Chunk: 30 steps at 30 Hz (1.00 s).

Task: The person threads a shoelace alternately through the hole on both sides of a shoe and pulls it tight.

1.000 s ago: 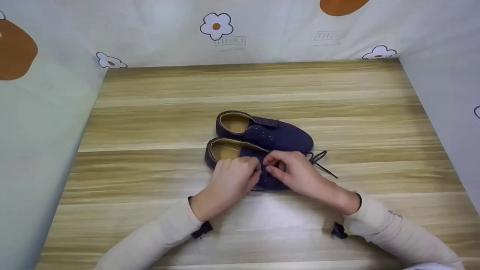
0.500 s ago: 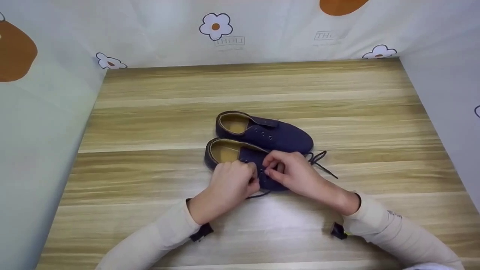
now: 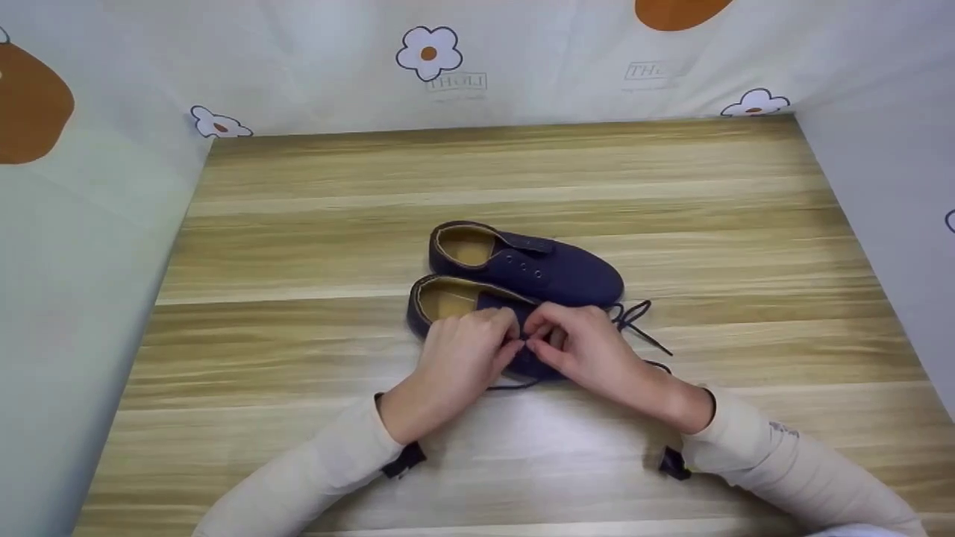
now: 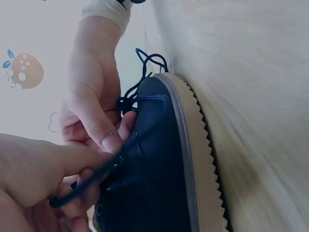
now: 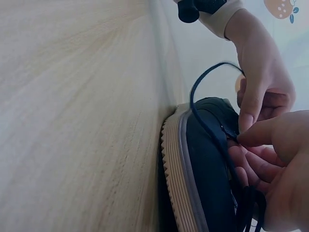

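Note:
Two navy lace-up shoes lie side by side, toes to the right. Both my hands work over the eyelets of the near shoe (image 3: 429, 302). My left hand (image 3: 462, 350) curls in from the left, its thumb and forefinger pinching a dark shoelace (image 4: 82, 186) beside the eyelets. Opposite it, my right hand (image 3: 597, 343) has thumb and forefinger pinched on the lace at the eyelet edge. Their fingertips meet there, hiding the exact grip. In the right wrist view, a length of lace (image 5: 195, 92) arcs over the shoe's side.
The far shoe (image 3: 582, 268) stands against the near one, its eyelets unlaced. A tied bundle of lace (image 3: 633, 317) lies by the toes. Wood-grain tabletop (image 3: 298, 224) surrounds the shoes, with a flower-print sheet (image 3: 522, 82) standing behind and at both sides.
My left hand dips slightly back, then closes in again until its fingertips meet the right hand's. A lace arc now shows below the left hand, another beside the right wrist.

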### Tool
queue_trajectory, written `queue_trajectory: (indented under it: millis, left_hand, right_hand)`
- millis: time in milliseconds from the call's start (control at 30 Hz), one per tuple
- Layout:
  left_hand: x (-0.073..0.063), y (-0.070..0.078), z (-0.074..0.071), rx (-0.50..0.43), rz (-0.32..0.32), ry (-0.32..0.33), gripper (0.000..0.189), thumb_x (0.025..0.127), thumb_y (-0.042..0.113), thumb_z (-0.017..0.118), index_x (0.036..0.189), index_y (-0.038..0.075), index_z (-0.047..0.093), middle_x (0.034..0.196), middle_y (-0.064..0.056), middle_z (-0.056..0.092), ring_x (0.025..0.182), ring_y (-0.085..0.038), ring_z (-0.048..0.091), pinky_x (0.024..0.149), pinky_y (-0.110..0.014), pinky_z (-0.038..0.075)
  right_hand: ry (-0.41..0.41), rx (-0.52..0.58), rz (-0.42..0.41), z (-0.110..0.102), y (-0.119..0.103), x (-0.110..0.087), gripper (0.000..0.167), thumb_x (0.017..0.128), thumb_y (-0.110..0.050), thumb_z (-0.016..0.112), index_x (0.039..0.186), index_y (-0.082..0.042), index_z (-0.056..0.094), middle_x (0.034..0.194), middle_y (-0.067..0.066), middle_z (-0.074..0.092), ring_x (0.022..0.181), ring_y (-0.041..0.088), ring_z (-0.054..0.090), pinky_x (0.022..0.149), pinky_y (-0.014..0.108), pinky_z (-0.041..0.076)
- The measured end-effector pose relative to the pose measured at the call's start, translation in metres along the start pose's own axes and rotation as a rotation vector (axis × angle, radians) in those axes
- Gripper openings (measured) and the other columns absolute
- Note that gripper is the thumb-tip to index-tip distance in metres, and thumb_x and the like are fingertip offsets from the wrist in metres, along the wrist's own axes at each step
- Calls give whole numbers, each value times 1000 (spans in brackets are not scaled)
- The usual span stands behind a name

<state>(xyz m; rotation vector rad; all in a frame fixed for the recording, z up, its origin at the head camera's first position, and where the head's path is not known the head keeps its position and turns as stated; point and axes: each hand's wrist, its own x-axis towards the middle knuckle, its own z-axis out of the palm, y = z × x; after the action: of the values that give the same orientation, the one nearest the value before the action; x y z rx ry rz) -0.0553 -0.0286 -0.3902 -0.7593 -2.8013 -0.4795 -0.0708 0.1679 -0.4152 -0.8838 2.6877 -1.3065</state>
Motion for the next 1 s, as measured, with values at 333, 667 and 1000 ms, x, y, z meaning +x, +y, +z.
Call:
queue_trajectory:
  millis: [333, 667, 1000]
  left_hand:
    - [6, -7, 5, 56, 26, 49, 26, 79, 40, 79, 87, 18, 67, 86, 1, 51, 81, -19, 47, 67, -30, 38]
    - [7, -13, 9, -144, 5, -102, 32, 83, 39, 76, 97, 16, 57, 85, 2, 64, 79, -18, 54, 69, -31, 42]
    - [14, -17, 3, -534, -135, -203, 13, 85, 22, 77, 95, 17, 71, 94, 4, 75, 88, -13, 65, 78, -29, 51]
  right_hand:
    - [1, 36, 38, 0, -1, 0, 7, 88, -5, 69, 93, -10, 69, 80, 1, 74, 65, 6, 66, 57, 20, 54]
    - [-24, 67, 72, -1, -1, -1, 9, 86, -3, 70, 94, -8, 69, 83, 2, 74, 67, 8, 67, 58, 21, 55]
    - [-13, 79, 78, -1, 0, -3, 10, 85, -3, 72, 94, -8, 70, 85, 3, 75, 68, 10, 68, 60, 19, 55]
